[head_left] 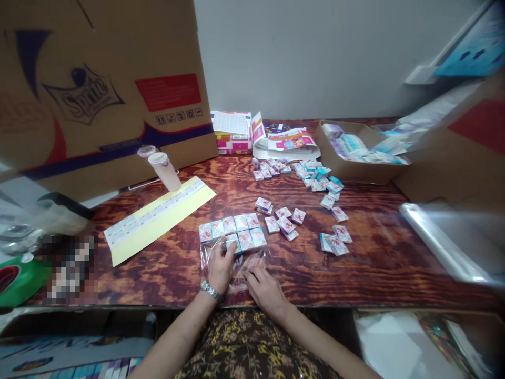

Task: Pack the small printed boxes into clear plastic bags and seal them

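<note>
A clear plastic bag [205, 257] lies flat near the table's front edge, with several small printed boxes [240, 222] in two rows at its far end. My left hand [220, 267], with a metal watch on the wrist, reaches over the bag. Its thumb and fingers are closed on a small box [234, 246] in the near row; the fingertips are partly hidden. My right hand [265, 288] rests at the bag's near right side, fingers bent and pinching the plastic. More small boxes [284, 225] lie loose just right of the bag.
Further loose boxes [311, 173] lie toward the back, before an open carton [363, 171]. A yellow label sheet [165, 223] and a pinkish bottle [168, 173] are on the left, beside a large cardboard box [118, 68]. A plastic roll [437, 242] lies at the right.
</note>
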The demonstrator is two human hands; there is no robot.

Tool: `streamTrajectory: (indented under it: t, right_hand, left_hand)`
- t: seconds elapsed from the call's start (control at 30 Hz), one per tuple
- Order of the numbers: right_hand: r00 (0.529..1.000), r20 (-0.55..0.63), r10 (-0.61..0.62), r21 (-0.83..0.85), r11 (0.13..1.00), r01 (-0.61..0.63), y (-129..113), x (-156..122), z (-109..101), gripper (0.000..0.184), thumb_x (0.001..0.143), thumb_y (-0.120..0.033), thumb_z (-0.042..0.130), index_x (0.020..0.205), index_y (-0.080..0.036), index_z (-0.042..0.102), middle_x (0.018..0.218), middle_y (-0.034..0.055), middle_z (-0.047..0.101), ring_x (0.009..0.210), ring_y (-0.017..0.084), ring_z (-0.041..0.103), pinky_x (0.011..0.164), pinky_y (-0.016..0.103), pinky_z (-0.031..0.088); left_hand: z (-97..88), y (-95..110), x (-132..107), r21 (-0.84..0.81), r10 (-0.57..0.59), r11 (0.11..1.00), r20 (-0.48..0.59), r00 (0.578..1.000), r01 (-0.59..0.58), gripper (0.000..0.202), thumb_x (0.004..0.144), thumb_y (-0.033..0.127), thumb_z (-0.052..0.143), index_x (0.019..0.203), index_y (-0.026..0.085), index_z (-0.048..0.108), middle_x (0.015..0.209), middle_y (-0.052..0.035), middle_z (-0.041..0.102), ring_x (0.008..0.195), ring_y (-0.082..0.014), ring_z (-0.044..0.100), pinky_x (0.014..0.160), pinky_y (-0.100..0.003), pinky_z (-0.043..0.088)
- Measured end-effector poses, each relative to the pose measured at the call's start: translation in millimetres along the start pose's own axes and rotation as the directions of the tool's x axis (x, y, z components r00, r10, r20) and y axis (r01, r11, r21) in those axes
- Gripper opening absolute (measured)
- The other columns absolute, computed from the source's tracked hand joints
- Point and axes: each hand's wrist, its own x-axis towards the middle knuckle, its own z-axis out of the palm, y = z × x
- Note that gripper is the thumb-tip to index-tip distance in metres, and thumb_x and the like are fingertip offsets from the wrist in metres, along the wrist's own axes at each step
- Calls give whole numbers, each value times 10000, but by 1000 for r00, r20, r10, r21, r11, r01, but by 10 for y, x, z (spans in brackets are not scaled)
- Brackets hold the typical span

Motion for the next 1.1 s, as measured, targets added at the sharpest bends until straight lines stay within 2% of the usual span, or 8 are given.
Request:
streamTrajectory:
  t: [0.4, 0.5, 0.6, 0.63, 0.7, 0.77, 0.97, 1.1]
  right_hand:
    - [993, 117, -13, -112, 993, 27, -24, 20, -26, 150, 835, -203, 493, 947, -192, 591, 797, 43, 578, 750, 160, 523, 647, 253, 458]
    - [991, 120, -66, -35, 997, 71, 25, 26, -235, 218, 832, -255, 494, 1033, -231, 573, 903, 34, 590, 821, 152, 536, 675, 244, 465]
    - [999, -35, 7, 18, 1000, -7, 354, -27, -621, 287, 864, -258, 446, 1137, -263, 534, 1007, 25, 589, 922, 141, 529, 806, 254, 445]
    - [983, -123, 135, -7, 991, -136, 538, -69, -754, 281, 874, -241, 427, 1130, -248, 544, 996, 38, 592, 934, 152, 527, 841, 277, 432]
    - [866, -281, 414, -99, 885, -455, 969, -196, -969, 299, 890, -242, 395, 1145, -221, 549, 1010, 83, 579, 952, 189, 521, 866, 344, 417]
    - [777, -350, 523, -213, 763, -610, 1384, -361, -1087, 329, 856, -310, 463, 1158, -215, 557, 1041, 117, 559, 967, 239, 510, 854, 409, 411]
    - [740, -302, 602, -249, 699, -670, 1994, -571, -1140, 391, 854, -339, 457, 1223, -225, 517, 937, 88, 567, 869, 205, 522, 794, 334, 419]
    - [567, -357, 742, -247, 511, -823, 2185, -403, -1151, 436, 854, -372, 453, 1258, -212, 488, 901, 95, 556, 819, 197, 524, 767, 320, 398]
  left_hand:
    - [33, -8, 93, 152, 18, 988, 79, 997, -30, 433, 835, 153, 424, 1257, 247, 456, 1323, -141, 373, 1135, -292, 442, 856, -431, 441]
    - [16, 29, 106, 143, 10, 990, 47, 999, -17, 435, 837, 238, 470, 1271, 265, 444, 1313, -134, 360, 1128, -293, 437, 847, -427, 444]
    - [1, 42, 108, 132, -9, 991, 40, 999, 4, 409, 843, 275, 465, 1252, 264, 472, 1277, -149, 369, 1067, -286, 475, 801, -418, 463]
    - [2, 38, 107, 133, -13, 991, 45, 999, 7, 404, 849, 262, 451, 1252, 264, 474, 1253, -155, 385, 1036, -277, 492, 769, -403, 475]
    - [14, 23, 102, 156, -30, 988, 59, 998, 20, 403, 859, 247, 427, 1259, 273, 466, 1182, -157, 432, 945, -254, 531, 654, -345, 491]
    - [32, 9, 95, 199, -53, 979, 85, 995, 35, 406, 868, 256, 409, 1271, 290, 447, 1102, -142, 480, 833, -223, 555, 536, -282, 463]
    - [68, 18, 87, 295, -14, 956, 32, 999, 4, 405, 879, 273, 402, 1281, 302, 431, 989, -85, 563, 717, -183, 551, 446, -227, 379]
    - [84, 15, 90, 277, 10, 961, -50, 999, 4, 336, 867, 292, 446, 1180, 217, 539, 992, -85, 587, 817, -199, 565, 515, -236, 411]
